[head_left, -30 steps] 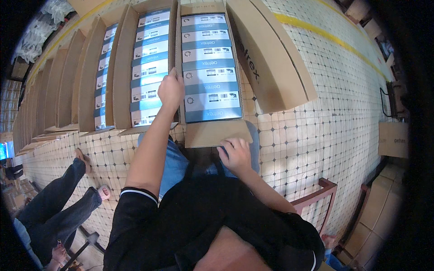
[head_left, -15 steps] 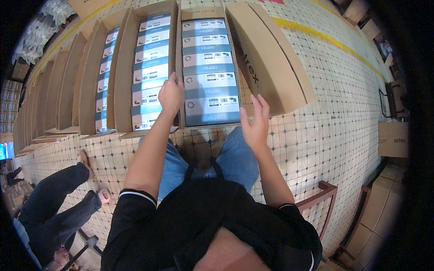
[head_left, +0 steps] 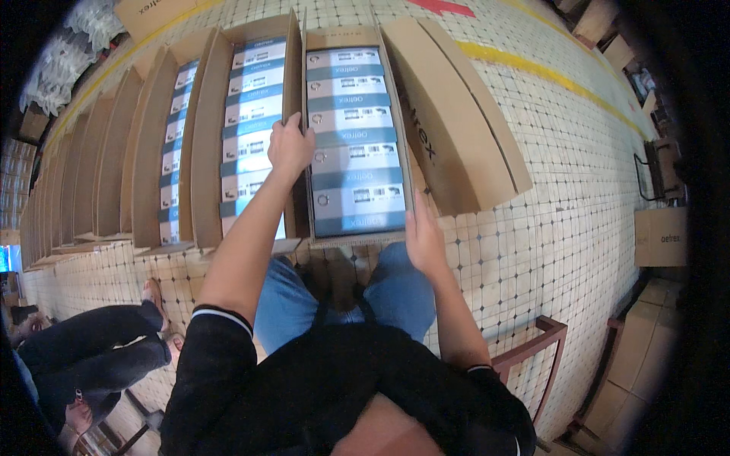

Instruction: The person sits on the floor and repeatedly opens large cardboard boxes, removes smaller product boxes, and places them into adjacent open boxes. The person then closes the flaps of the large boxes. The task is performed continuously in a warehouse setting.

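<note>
An open cardboard carton (head_left: 344, 242) stands before me, packed with a column of white and blue shoe boxes (head_left: 359, 156). My left hand (head_left: 291, 150) is closed over the upper edge of its left wall, where it meets the neighbouring carton. Against the right wall near the front corner lies my right hand (head_left: 426, 239), its thumb along the rim and its fingers reaching down the outer side, partly hidden. Left of it, another open carton (head_left: 211, 144) holds a similar column of boxes.
Several more open cartons (head_left: 110, 159) line up to the left. A long closed carton (head_left: 460, 114) leans at the right. A brown metal frame (head_left: 549, 327) stands at lower right. Another person's legs (head_left: 99, 342) show at lower left. Stacked cartons (head_left: 635, 342) fill the far right.
My right hand, spread beside the carton before, has come in against its right wall with the fingers closer together. The filled carton sits slightly nearer me; the whole view has shifted too.
</note>
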The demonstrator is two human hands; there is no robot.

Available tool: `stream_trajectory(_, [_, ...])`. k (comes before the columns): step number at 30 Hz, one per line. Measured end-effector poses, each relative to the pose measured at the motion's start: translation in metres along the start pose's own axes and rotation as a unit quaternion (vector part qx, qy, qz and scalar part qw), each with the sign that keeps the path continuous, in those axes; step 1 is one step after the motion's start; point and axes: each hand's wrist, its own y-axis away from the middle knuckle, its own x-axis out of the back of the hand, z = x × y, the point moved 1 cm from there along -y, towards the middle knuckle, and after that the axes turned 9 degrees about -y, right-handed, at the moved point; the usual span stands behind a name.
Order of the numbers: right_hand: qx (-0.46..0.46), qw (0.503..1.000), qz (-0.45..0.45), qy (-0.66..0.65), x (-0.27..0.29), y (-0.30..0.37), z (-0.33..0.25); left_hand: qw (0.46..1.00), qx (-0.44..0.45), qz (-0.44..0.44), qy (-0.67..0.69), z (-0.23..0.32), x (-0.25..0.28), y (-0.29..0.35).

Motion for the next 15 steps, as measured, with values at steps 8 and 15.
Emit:
stream_trajectory(8, [0.073,0.996,0.056,-0.004,0.011,-0.029,-0.026,0.992,0.067,-0.106,0.031,0.007,-0.016,-0.076])
stream_trajectory(15, [-0.179,0.767,-0.142,-0.600,-0.010,-0.247,-0.058,0.993,0.068,-0.082,0.050,0.013,-0.005,-0.068])
